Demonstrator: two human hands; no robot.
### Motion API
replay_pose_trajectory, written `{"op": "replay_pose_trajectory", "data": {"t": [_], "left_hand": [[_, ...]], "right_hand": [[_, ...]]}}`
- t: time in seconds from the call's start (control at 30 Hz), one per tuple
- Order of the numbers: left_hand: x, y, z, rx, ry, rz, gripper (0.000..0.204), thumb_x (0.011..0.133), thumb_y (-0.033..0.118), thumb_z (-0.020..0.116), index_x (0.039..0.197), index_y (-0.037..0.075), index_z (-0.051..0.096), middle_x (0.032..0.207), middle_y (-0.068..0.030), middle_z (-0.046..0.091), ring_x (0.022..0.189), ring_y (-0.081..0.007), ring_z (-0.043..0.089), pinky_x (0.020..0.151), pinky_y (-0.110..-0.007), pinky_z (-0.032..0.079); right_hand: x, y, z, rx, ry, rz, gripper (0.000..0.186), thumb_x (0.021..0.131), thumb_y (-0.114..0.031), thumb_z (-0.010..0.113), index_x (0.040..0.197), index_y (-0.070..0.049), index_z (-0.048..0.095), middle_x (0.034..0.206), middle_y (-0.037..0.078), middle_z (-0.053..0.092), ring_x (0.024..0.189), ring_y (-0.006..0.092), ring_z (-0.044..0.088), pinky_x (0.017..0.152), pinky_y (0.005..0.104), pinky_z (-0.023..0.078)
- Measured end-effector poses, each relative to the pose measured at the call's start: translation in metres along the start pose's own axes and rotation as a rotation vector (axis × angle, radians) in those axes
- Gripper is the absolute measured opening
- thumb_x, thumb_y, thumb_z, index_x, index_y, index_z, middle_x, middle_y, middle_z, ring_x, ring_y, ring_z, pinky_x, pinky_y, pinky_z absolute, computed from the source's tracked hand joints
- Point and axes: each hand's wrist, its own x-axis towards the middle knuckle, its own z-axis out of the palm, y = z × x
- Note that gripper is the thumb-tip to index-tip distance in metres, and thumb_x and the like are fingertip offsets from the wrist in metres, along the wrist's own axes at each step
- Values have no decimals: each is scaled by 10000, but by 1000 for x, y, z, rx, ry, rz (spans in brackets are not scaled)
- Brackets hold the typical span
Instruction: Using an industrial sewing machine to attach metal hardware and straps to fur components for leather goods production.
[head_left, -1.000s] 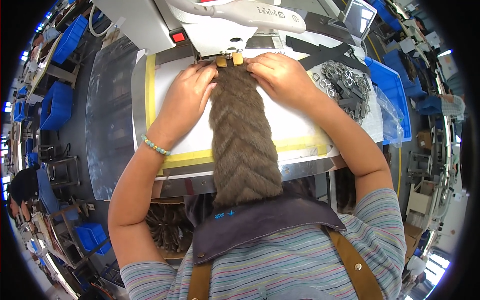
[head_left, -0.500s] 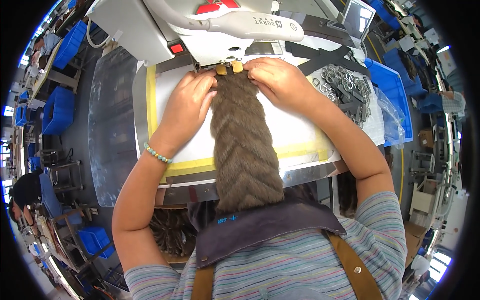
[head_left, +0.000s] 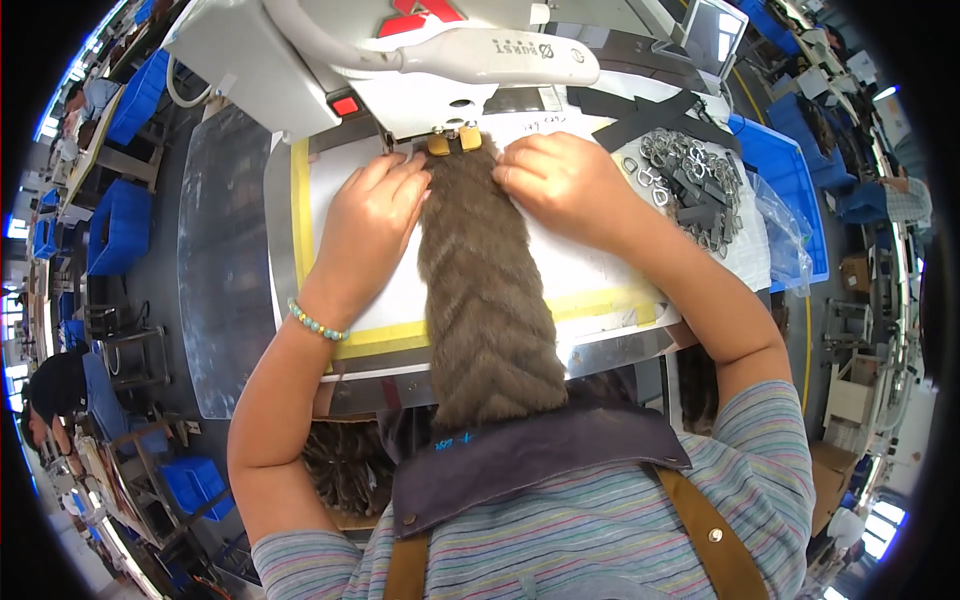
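A long strip of brown fur (head_left: 490,300) with a chevron pattern runs from my apron, over the table edge, to the sewing machine (head_left: 270,75). Its far end lies at the brass-coloured presser foot (head_left: 455,141). My left hand (head_left: 372,220) is closed at the left edge of the fur, fingertips bent against it just short of the foot. Across from it, the curled fingers of my right hand (head_left: 565,185) pinch at the right edge. Both hands rest low on the white work surface (head_left: 375,300). My fingers hide parts of the fur's far edges.
At the right lies a heap of metal rings with black tabs (head_left: 695,185), beside black straps (head_left: 650,118) and a blue bin (head_left: 790,190). A white lamp arm (head_left: 490,57) hangs over the foot. More fur pieces (head_left: 345,465) sit below the table's left front. People work farther off.
Both hands have shifted slightly back toward me along the fur, away from the presser foot. The right fingertips, earlier beside the foot, now lie a little nearer to me.
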Motion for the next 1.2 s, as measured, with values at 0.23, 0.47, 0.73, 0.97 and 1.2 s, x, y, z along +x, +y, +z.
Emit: {"op": "replay_pose_trajectory", "data": {"t": [0.23, 0.47, 0.73, 0.97, 1.2], "left_hand": [[-2, 7, -6, 90, -75, 40, 293, 794, -1, 688, 1080, -48, 732, 1200, -174, 755, 1095, -291, 697, 899, -391, 586], [-3, 19, -8, 166, -133, 76, 319, 795, 32, 696, 1101, -53, 724, 1148, -193, 752, 1057, -286, 710, 899, -370, 602], [-4, 14, -9, 112, -82, 65, 303, 781, 26, 703, 1072, -54, 731, 1140, -187, 757, 1005, -271, 713, 878, -361, 608], [-5, 13, -7, 33, -74, 18, 296, 777, 16, 703, 1067, -33, 740, 1125, -149, 763, 992, -260, 707, 861, -363, 603], [-2, 13, -9, 98, -75, 45, 309, 811, 32, 677, 1113, -5, 729, 1126, -123, 743, 1013, -272, 695, 874, -388, 570]], "right_hand": [[1, -30, -4, -216, -45, -55, 281, 770, -102, 702, 1032, -14, 751, 1076, 105, 768, 1054, 230, 734, 847, 325, 593], [1, -28, -6, -145, -111, -17, 276, 759, -100, 698, 1014, -4, 744, 1084, 122, 747, 1087, 238, 715, 838, 328, 586], [5, -28, -9, -132, -109, -28, 263, 767, -99, 694, 1007, -3, 740, 1065, 123, 742, 1076, 238, 717, 845, 332, 589], [3, -28, -10, -107, -115, -21, 268, 770, -101, 693, 1016, -6, 739, 1066, 109, 739, 1081, 231, 710, 852, 330, 588], [2, -7, -30, -139, -267, 32, 159, 810, -137, 717, 957, -84, 750, 941, 94, 736, 896, 243, 721, 742, 361, 571]]}}
